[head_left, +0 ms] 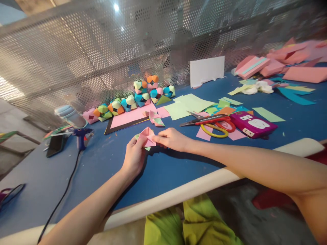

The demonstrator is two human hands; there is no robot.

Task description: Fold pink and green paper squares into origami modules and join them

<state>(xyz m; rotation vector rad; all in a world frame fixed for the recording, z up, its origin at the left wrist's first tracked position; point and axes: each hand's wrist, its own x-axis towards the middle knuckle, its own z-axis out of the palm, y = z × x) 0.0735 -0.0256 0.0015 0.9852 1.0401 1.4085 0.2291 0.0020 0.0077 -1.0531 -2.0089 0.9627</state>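
Note:
A folded pink and green origami piece (pixel 147 137) is held just above the blue table. My left hand (pixel 136 153) is closed on its left and lower side, thumb pressed on the paper. From the right, my right hand (pixel 171 139) pinches the piece's edge between thumb and fingers. Just beyond them lies another pink and green folded paper piece (pixel 156 119). Behind that, several multicoloured folded paper balls (pixel 129 102) stand in a row, some stacked. Right of my hands rest scissors with red handles (pixel 214 119) and scissors with yellow handles (pixel 214 132).
A blue glue gun (pixel 82 137) with a trailing cord stands at left, near a phone (pixel 56 144) and a tumbler (pixel 71 115). Light green sheets (pixel 189 104), a purple box (pixel 251 124) and pink folded papers (pixel 276 63) lie right. A perforated metal panel (pixel 112 51) closes the back.

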